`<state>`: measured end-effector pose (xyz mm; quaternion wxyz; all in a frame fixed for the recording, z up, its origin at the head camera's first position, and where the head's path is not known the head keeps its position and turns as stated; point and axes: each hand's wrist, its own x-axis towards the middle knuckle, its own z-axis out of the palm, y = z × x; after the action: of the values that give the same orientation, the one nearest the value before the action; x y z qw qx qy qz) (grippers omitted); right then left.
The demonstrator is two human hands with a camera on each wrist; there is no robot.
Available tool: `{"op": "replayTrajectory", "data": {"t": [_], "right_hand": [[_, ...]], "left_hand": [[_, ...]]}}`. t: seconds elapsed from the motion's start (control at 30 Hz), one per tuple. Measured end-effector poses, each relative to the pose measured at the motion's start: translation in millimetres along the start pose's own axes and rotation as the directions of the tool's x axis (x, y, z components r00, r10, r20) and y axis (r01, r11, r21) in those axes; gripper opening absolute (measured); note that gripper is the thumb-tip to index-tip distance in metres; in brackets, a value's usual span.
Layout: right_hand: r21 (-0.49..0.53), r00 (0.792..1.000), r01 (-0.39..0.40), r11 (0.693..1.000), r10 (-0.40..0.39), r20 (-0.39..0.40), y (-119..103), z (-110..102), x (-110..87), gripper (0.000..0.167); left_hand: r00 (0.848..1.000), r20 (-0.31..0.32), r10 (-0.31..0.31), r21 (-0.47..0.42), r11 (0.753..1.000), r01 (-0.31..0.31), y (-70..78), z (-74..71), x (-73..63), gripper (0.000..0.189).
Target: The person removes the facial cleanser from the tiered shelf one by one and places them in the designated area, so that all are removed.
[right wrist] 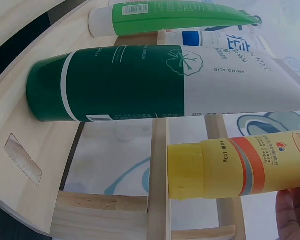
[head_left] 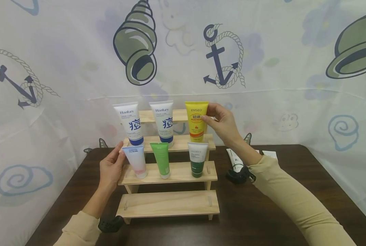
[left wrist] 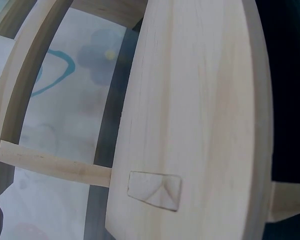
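Note:
My right hand pinches the upper right side of a yellow squeeze tube, thumb in front. Its cap points down at the second-highest shelf of a stepped wooden display rack. Along that shelf stand two white-and-blue tubes, one on the left and one in the middle. On the shelf below are a pale pink-and-white tube, a green tube and a white-and-dark-green tube. My left hand grips the rack's left end, beside the pink-and-white tube.
A white tube lies on the dark wooden table behind the right wrist, with a small white item farther right. A patterned cloth hangs behind and around the table.

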<state>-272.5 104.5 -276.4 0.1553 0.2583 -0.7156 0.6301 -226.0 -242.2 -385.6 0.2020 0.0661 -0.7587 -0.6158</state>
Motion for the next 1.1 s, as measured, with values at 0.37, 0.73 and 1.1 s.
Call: {"op": "replayTrajectory", "data": {"t": [0.37, 0.73, 1.1], "right_hand": [[-0.018, 1.000, 0.004, 1.000, -0.004, -0.025, 0, -1, -1.4, 0.030], [-0.048, 0.994, -0.011, 0.999, 0.006, -0.108, -1, -8, -6.4, 0.029], [-0.087, 0.983, 0.009, 0.996, -0.024, -0.179, -14, -30, -16.3, 0.028]], "left_hand": [[1.000, 0.000, -0.003, -0.004, 1.000, 0.003, 2.0, 1.9, 0.0, 0.042], [1.000, 0.007, -0.022, -0.012, 1.000, 0.022, 2.1, 2.3, -0.9, 0.043], [1.000, 0.006, -0.023, 0.029, 0.999, 0.023, 4.1, 0.8, -1.8, 0.045]]}}
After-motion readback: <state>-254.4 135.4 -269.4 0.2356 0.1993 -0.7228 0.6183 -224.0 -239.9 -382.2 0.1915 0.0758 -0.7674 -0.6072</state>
